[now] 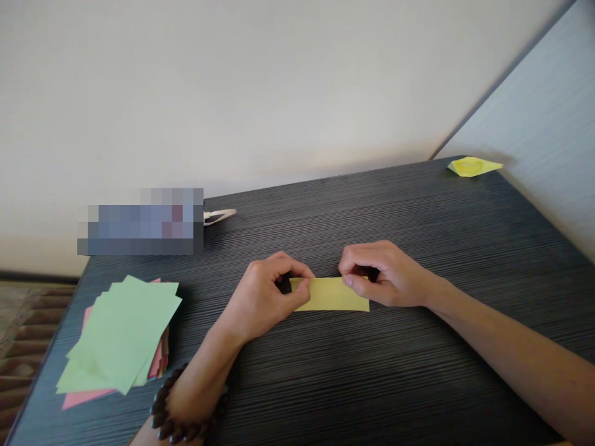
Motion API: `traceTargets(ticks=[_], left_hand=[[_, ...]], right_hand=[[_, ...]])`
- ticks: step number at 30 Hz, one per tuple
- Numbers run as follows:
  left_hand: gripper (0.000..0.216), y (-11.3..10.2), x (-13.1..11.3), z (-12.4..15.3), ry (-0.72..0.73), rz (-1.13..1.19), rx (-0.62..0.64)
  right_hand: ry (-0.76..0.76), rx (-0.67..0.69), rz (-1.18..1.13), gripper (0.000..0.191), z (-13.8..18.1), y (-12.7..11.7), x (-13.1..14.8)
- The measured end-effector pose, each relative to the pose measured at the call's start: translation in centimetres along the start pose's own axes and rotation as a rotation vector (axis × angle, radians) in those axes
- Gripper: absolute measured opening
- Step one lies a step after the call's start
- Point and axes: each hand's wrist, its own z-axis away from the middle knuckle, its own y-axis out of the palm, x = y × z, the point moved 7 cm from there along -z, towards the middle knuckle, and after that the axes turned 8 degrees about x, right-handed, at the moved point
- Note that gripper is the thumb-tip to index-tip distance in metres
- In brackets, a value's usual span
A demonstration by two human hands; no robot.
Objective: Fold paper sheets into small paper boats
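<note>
No text, label, brand or number can be read anywhere. The yellow paper strip (pixel 332 294) shows a plain face. The blurred object (pixel 141 222), left of and beyond it on the counter (pixel 418 384), is pixelated, so any lettering there cannot be told.

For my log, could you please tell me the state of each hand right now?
Left hand: closed, pinching the left end of the yellow paper strip.
Right hand: closed, pinching the right end of the same strip.
</note>
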Motion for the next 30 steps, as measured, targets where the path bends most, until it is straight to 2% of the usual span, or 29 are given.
traceTargets(ticks=[12,19,22,25,30], left_hand=[[0.014,-0.5,0.5,0.1,0.068,-0.065,0.003],[0.015,-1.9,1.6,0.4,-0.007,-0.111,-0.099],[0.021,-1.2,0.7,0.4,0.046,-0.046,-0.056],[0.017,-0.1,-0.6,0.3,0.135,-0.054,-0.014],[0.012,1.0,-1.4,0.1,0.198,-0.075,-0.046]], right_hand=[[-0.037,0.056,-0.060,0.011,0.3,-0.9,-0.3],[-0.008,0.005,-0.139,0.016,0.7,-1.6,-0.9],[-0.019,0.024,-0.077,0.012,0.5,-0.9,-0.3],[-0.011,-0.002,0.001,0.011,0.3,-0.3,0.1],[-0.007,-0.012,0.125,0.009,0.0,0.5,0.5]])
